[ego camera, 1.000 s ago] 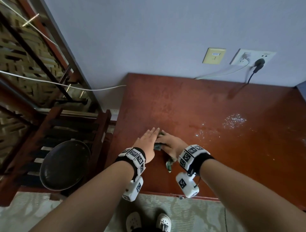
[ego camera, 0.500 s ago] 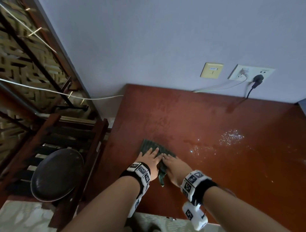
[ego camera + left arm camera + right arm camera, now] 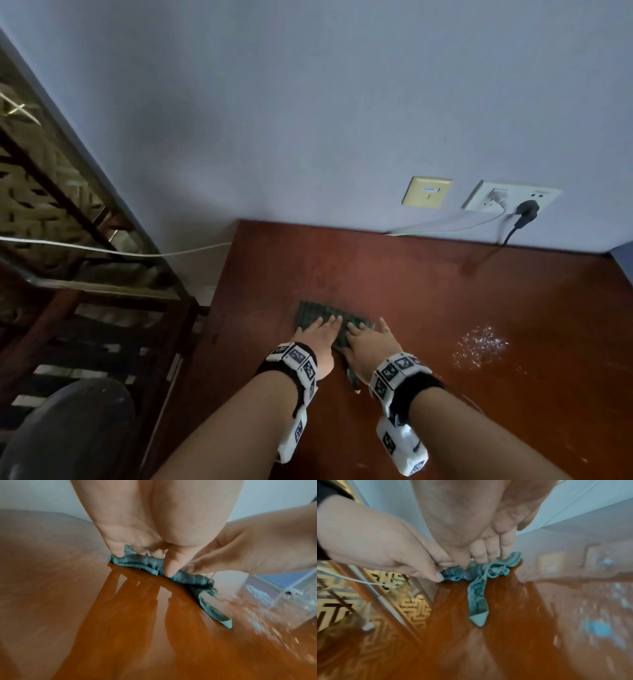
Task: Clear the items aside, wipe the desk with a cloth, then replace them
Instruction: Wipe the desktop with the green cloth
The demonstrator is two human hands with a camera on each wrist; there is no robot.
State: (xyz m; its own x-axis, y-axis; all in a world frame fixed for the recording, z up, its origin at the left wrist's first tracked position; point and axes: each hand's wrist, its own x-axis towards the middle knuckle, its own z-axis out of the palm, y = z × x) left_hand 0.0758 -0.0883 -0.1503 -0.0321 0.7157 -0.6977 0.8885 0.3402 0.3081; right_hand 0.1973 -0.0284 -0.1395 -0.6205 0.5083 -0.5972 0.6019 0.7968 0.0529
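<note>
A dark green ribbed cloth (image 3: 315, 313) lies on the red-brown desk (image 3: 411, 281), near its left edge. My left hand (image 3: 320, 334) and right hand (image 3: 364, 337) press down on it side by side, fingers stretched forward. In the left wrist view the left hand's fingertips (image 3: 118, 553) and thumb push into the bunched cloth (image 3: 137, 561), and the right hand (image 3: 240, 555) touches it from the right. The right wrist view shows the right hand's straight fingers (image 3: 488, 553) on the cloth (image 3: 494, 569). A loose tail (image 3: 477, 601) of it trails back toward me.
A patch of shining droplets (image 3: 481, 344) lies on the desk right of my hands. A beige wall plate (image 3: 426, 192) and a white socket (image 3: 510, 198) with two plugs and cables sit above the desk's back edge. Left of the desk stand a dark wooden rack (image 3: 102, 325) and a round dark pan (image 3: 68, 428).
Both hands have slid the cloth away from the front edge toward the wall. More of the cloth now shows ahead of the fingers.
</note>
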